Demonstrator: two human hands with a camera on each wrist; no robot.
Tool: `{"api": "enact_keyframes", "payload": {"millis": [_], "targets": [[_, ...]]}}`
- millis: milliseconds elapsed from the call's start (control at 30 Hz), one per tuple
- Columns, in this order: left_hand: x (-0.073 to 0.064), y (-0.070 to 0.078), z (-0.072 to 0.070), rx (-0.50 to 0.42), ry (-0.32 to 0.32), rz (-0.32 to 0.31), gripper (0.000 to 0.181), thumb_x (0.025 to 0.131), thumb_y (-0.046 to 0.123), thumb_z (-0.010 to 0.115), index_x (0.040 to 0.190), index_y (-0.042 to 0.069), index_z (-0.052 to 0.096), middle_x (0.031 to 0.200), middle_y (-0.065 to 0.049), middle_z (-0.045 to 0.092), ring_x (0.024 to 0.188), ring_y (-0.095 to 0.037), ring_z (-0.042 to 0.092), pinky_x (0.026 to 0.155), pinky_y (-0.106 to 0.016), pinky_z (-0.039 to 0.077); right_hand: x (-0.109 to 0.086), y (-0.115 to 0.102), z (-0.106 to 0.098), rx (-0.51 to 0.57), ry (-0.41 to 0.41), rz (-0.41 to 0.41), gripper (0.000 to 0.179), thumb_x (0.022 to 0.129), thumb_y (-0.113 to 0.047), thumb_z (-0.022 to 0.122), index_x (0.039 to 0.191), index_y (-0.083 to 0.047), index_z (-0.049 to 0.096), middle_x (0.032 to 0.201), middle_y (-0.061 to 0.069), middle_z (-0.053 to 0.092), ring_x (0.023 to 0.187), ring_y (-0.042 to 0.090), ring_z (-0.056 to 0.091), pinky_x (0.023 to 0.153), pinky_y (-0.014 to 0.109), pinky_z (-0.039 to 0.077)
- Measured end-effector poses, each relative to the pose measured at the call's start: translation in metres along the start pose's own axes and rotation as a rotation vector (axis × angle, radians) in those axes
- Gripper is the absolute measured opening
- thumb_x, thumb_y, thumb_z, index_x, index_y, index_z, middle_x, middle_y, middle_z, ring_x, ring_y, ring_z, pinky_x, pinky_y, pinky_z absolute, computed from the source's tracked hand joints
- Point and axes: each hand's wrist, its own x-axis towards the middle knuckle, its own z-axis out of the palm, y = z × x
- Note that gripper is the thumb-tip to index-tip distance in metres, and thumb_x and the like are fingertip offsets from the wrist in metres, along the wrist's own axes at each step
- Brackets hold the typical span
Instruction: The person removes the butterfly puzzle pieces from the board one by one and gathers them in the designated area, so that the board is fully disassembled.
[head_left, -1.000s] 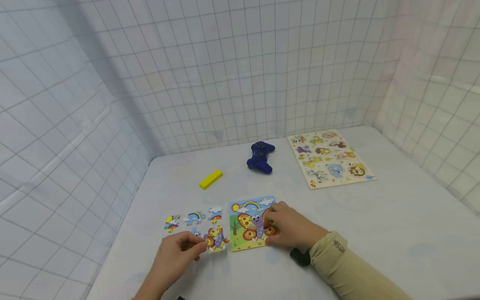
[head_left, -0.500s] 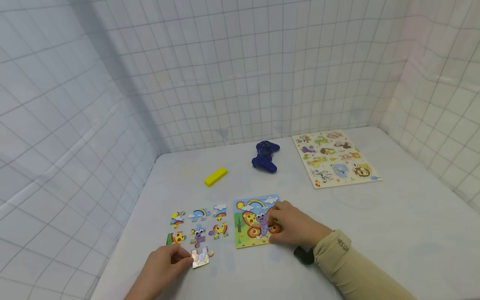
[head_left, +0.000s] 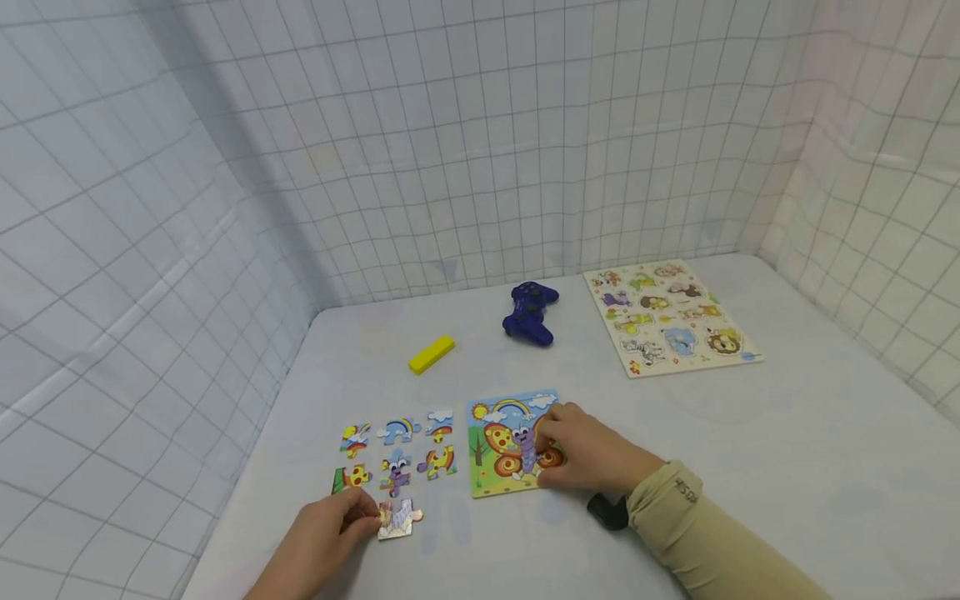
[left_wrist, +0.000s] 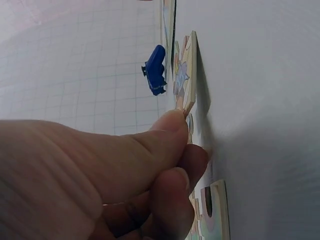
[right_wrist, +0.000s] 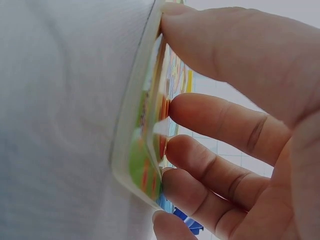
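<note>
My left hand [head_left: 326, 533] pinches a jigsaw puzzle piece [head_left: 396, 518] by its left edge between thumb and fingers. In the left wrist view the piece [left_wrist: 186, 72] stands out beyond the thumb tip, close over the table with a shadow beside it. Farther up lie two rows of puzzle pieces [head_left: 397, 430], with a leaf-green and red-spotted piece [head_left: 351, 476] right at the left fingers. On the butterfly puzzle board [head_left: 492, 479], my right hand [head_left: 592, 450] rests with fingertips on the picture. Its thumb [right_wrist: 210, 40] touches the near edge; the hand covers the board's right side.
Beyond the pieces lies a yellow block [head_left: 432, 354]. A blue game controller [head_left: 529, 312] sits near the back wall, and a board of animal shapes [head_left: 675, 317] lies at the back right. A dark object [head_left: 608, 511] shows under the right wrist. Grid-patterned cloth [head_left: 450, 167] encloses the table.
My left hand has moved left and toward me with the piece, from beside the board to below the two rows. It shifts slightly left at the end. The right hand stays on the board.
</note>
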Motion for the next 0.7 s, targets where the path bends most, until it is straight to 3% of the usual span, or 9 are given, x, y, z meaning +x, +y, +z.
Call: {"api": "enact_keyframes", "payload": {"millis": [233,400,567,633,700], "targets": [[0.001,-0.002,0.002,0.075,0.018,0.049,0.016,0.089,0.010,0.079,0.083,0.018,0.067,0.082,0.008,0.058,0.077,-0.007,0.049,0.070,-0.026,0.048,0.000,0.000,0.000,0.002,0.011,-0.018,0.025,0.084,-0.035,0.085,0.097,-0.025,0.066,0.102,-0.009,0.050,0.098,0.013,0.045,0.081,0.031,0.043],[-0.001,0.004,0.000,0.102,0.035,0.049,0.016,0.088,0.009,0.080,0.088,0.016,0.066,0.085,0.005,0.057,0.078,-0.009,0.050,0.071,-0.028,0.048,0.001,-0.002,-0.001,0.007,0.004,-0.017,0.025,0.084,-0.035,0.085,0.098,-0.024,0.067,0.103,-0.008,0.050,0.097,0.013,0.045,0.080,0.030,0.043],[-0.002,0.036,0.002,0.112,0.089,0.081,0.025,0.088,0.020,0.082,0.108,0.019,0.068,0.100,0.003,0.058,0.073,-0.008,0.049,0.066,-0.025,0.045,0.001,-0.003,-0.002,0.003,0.006,-0.018,0.026,0.084,-0.035,0.086,0.098,-0.024,0.067,0.102,-0.008,0.050,0.095,0.014,0.045,0.079,0.030,0.042],[0.002,0.056,0.006,0.107,0.093,0.138,0.028,0.089,0.023,0.082,0.114,0.020,0.067,0.105,0.002,0.059,0.073,-0.006,0.049,0.064,-0.023,0.044,0.001,-0.003,-0.002,0.008,0.010,-0.016,0.026,0.083,-0.034,0.086,0.097,-0.024,0.066,0.101,-0.007,0.050,0.094,0.014,0.045,0.078,0.030,0.042],[0.006,0.077,0.011,0.117,0.059,0.212,0.028,0.092,0.025,0.080,0.116,0.020,0.067,0.108,0.003,0.060,0.077,-0.006,0.051,0.066,-0.024,0.046,0.001,-0.003,0.000,0.023,0.010,-0.015,0.026,0.083,-0.034,0.086,0.096,-0.024,0.066,0.100,-0.008,0.050,0.094,0.014,0.045,0.078,0.029,0.042]]}}
